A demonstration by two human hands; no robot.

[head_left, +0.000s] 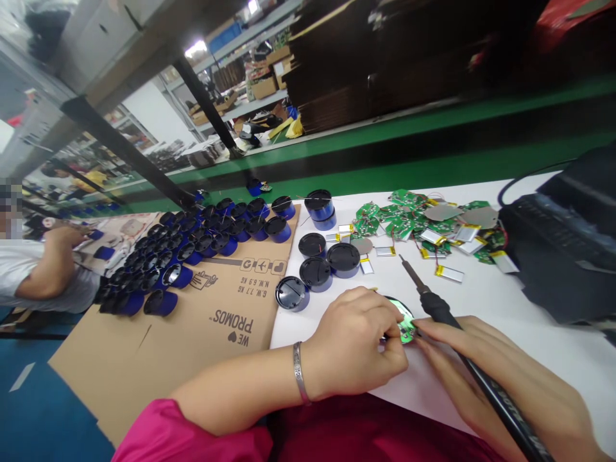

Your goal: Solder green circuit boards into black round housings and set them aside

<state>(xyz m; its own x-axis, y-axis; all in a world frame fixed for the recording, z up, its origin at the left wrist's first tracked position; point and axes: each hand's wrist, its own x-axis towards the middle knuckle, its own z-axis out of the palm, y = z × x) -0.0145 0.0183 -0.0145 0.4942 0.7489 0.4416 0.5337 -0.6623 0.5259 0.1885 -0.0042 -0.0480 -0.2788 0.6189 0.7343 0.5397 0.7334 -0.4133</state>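
Observation:
A round green circuit board (403, 319) sits in front of me, its left part hidden under my fingers. My left hand (359, 340) curls over it, the thumb and fingers closed at its near edge. From the right, the fingertips of my right hand (500, 366) touch the board's other edge. A black soldering iron (445, 314) lies across my right hand, held between thumb and fingers, its metal tip pointing up and away to the left. Dark rim shows behind the board; whether the board sits in a housing is hard to tell.
Round blue-black housings (315, 273) stand left of my hands, with many more on a cardboard sheet (202, 346). Green circuit boards (409, 215) and silver battery cells (450, 274) lie behind. A dark bulky object (553, 250) is at right. Another person's arm (48, 263) is far left.

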